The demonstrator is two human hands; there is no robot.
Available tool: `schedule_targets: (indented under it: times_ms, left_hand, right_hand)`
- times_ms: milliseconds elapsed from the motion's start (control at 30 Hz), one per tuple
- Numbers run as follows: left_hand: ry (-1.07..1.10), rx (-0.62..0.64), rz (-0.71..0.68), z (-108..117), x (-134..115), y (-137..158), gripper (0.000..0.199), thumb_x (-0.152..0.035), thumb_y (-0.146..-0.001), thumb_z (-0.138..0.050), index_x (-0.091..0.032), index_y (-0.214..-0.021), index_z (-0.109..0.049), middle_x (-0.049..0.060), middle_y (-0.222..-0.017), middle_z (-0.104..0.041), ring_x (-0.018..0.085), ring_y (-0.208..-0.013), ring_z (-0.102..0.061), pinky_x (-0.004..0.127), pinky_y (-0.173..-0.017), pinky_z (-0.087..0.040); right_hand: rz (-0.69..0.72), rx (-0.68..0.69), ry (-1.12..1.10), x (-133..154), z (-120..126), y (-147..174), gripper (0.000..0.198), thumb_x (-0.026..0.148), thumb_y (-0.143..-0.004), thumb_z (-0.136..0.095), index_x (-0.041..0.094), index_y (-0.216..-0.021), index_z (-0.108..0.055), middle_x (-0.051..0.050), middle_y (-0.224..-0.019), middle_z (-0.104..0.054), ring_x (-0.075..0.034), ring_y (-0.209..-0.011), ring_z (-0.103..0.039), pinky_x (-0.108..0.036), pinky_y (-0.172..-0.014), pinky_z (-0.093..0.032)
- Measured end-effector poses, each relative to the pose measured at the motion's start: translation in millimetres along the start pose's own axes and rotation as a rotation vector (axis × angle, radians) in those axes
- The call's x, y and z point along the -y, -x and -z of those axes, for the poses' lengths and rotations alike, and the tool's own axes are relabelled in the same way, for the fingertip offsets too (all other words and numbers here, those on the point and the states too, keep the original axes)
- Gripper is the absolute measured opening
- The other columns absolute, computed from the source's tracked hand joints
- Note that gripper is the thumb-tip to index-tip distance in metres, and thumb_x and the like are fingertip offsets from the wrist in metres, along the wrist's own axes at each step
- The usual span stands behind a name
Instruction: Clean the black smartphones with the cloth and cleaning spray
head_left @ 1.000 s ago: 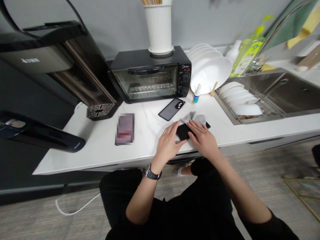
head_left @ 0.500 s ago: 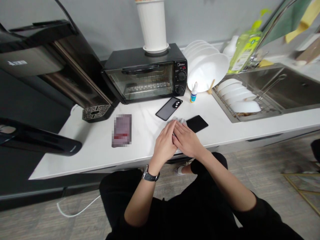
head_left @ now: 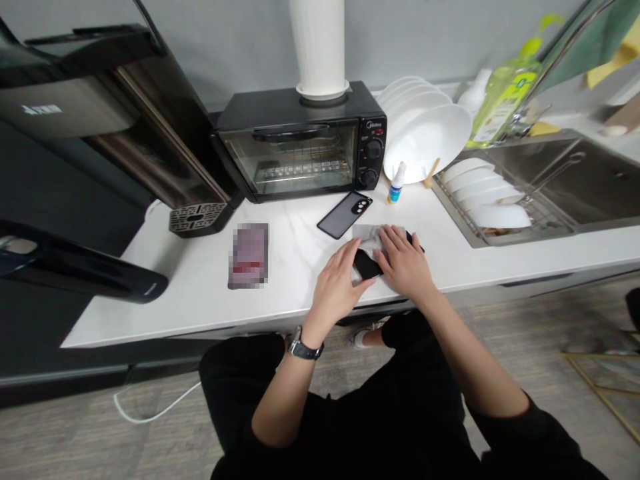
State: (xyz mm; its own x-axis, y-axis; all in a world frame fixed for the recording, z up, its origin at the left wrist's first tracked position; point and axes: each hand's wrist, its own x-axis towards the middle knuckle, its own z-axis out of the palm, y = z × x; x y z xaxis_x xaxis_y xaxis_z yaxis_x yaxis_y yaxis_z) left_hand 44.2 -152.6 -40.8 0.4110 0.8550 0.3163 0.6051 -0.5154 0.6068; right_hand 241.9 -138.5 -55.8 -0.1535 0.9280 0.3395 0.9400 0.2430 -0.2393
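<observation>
A black phone (head_left: 367, 266) lies flat near the counter's front edge, partly covered by a thin grey cloth (head_left: 371, 233). My right hand (head_left: 406, 264) rests on the cloth over the phone, palm down with its fingers stretched out. At the phone's left end is my left hand (head_left: 340, 283); its fingers are extended and its thumb is apart, pointing to the phone's near edge. Whether the left fingertips press on the cloth or only touch its edge is unclear. Just behind them lies a black-rimmed translucent phone case (head_left: 345, 215). A small spray bottle (head_left: 397, 184) stands beyond.
A pixelated purple item (head_left: 249, 257) lies on the white counter (head_left: 295, 267). Behind stand a toaster oven (head_left: 300, 160) and upright plates (head_left: 425, 140). A black dispenser machine (head_left: 150, 133) is at left; a sink (head_left: 595, 180) with racked bowls (head_left: 495, 200) is at right.
My hands were pressed together over the cloth, left of the phone. They have parted, the right one moving right onto the phone, and the cloth now lies spread across it. The view has shifted slightly.
</observation>
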Motion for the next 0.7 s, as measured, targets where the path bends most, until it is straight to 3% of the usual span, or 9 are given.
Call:
schedule_targets:
  times_ms: [100,300,500,600,700]
  left_hand:
    - [-0.001,-0.007,0.003,0,0,0,0.084,-0.028,-0.090,-0.077,-0.026,-0.161,-0.031,0.011,-0.165,-0.044,0.026,-0.152,-0.043,0.045,-0.128,-0.037]
    - [0.011,-0.010,-0.019,0,-2,0,0.080,-0.011,-0.090,-0.066,-0.024,-0.161,-0.031,0.009,-0.167,-0.042,0.022,-0.154,-0.041,0.043,-0.129,-0.035]
    - [-0.008,-0.006,-0.013,0,-1,1,0.084,-0.028,-0.091,-0.075,-0.027,-0.161,-0.030,0.010,-0.165,-0.044,0.026,-0.152,-0.043,0.046,-0.128,-0.037]
    - [-0.013,-0.006,-0.013,0,0,1,0.085,-0.029,-0.091,-0.076,-0.028,-0.162,-0.029,0.010,-0.164,-0.045,0.026,-0.151,-0.044,0.046,-0.127,-0.037]
    - [-0.019,-0.006,0.000,0,0,1,0.086,-0.029,-0.091,-0.077,-0.028,-0.162,-0.029,0.011,-0.164,-0.045,0.027,-0.151,-0.044,0.047,-0.127,-0.037]
  right_hand:
    - [0.035,0.044,0.018,9,-2,3,0.060,0.038,-0.109,-0.030,0.009,-0.161,-0.037,-0.018,-0.167,-0.038,-0.034,-0.157,-0.034,-0.065,-0.126,-0.022]
    - [0.198,0.103,-0.040,34,0,14,0.056,0.034,-0.111,-0.023,0.018,-0.163,-0.036,-0.010,-0.168,-0.038,-0.027,-0.157,-0.036,-0.062,-0.128,-0.020]
    - [0.028,0.002,0.010,-5,0,7,0.058,0.038,-0.110,-0.028,0.017,-0.163,-0.036,-0.015,-0.164,-0.043,-0.033,-0.153,-0.041,-0.071,-0.126,-0.015]
    - [-0.069,-0.030,0.052,-30,-1,1,0.059,0.040,-0.109,-0.026,0.015,-0.162,-0.037,-0.018,-0.163,-0.046,-0.037,-0.151,-0.043,-0.076,-0.122,-0.017]
    - [-0.104,-0.041,0.090,-35,-1,0,0.062,0.041,-0.109,-0.026,0.010,-0.161,-0.037,-0.021,-0.162,-0.045,-0.042,-0.152,-0.040,-0.078,-0.120,-0.020]
